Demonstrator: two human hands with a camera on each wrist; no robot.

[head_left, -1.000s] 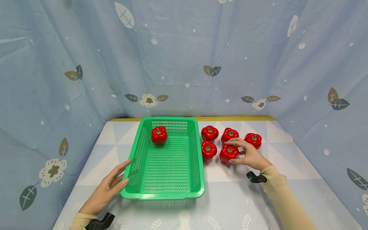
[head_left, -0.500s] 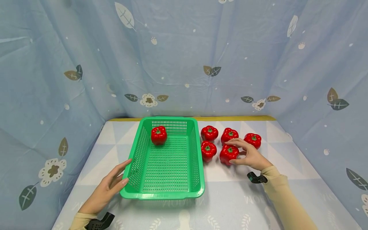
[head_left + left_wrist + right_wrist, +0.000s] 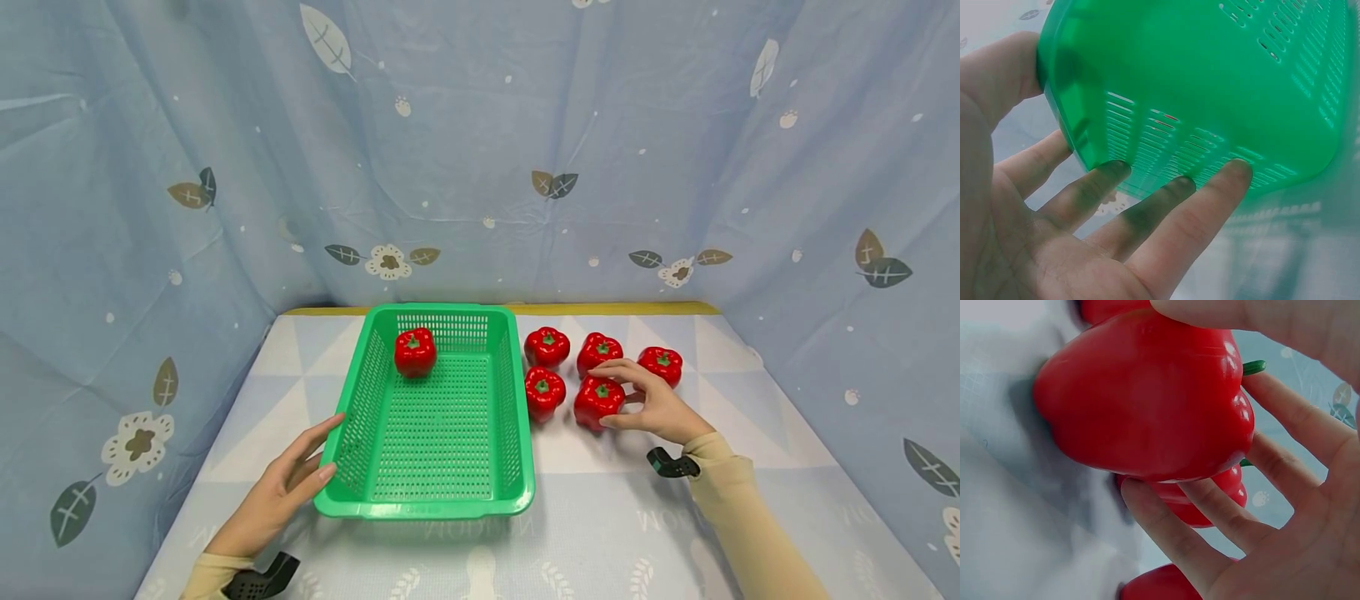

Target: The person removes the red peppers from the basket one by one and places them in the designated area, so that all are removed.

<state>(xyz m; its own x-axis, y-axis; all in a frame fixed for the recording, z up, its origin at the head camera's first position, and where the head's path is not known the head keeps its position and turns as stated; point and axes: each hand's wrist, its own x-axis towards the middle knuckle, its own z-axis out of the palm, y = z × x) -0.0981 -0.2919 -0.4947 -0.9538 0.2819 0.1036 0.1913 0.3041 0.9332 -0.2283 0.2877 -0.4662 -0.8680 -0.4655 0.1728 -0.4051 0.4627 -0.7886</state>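
My right hand [image 3: 656, 408] holds a glossy red bell pepper [image 3: 596, 406] with a short green stem, thumb on its near side and fingers round the far side. In the right wrist view this bell pepper [image 3: 1147, 400] fills the middle, its base close over the tabletop. My left hand [image 3: 277, 496] rests its fingertips against the left side of a green plastic basket [image 3: 427, 510]. The left wrist view has those fingers fairly straight along the slotted basket wall [image 3: 1210, 81], with the thumb at the rim. Inside the basket, a single red bell pepper [image 3: 415, 353] stands near the back left corner.
Right of the basket stand more red bell peppers: one at the back [image 3: 547, 347], one by the basket's side [image 3: 544, 393], one behind the held pepper [image 3: 597, 353] and one farther right [image 3: 662, 365]. A blue patterned curtain [image 3: 480, 150] surrounds the patterned tabletop [image 3: 585, 533].
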